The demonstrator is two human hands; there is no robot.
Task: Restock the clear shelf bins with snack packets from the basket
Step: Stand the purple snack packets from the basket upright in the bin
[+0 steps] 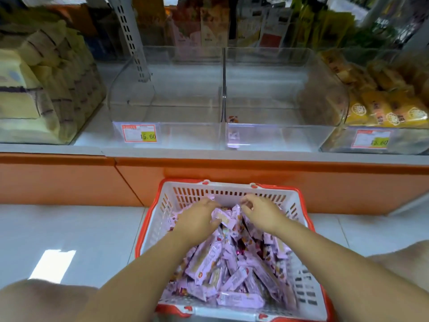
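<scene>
Left knee (41, 298) fills the bottom corner. The basket (151, 219) sits on the floor below the shelf, heaped w/ pink packets (232, 275). At the pile's far end my left hand (197, 220) curls thumb and fingers round a packet or two. Right hand (261, 213) is just beside it, fingers bent onto packet tops, but I can't tell if it's actually pinching anything.

My read: packets are light and thin, w/ slick film and prob. brittle inside. So take a bunch across the middles, not the crimped ends, and don't squeeze.

Up top, the left bin (167, 94) and right bin (278, 94) look near empty. A small thing (232, 119) sits at the right bin's front, either a stray packet or a label. Neighbouring stock is blurred, and the basket's near edge is cut off.
</scene>
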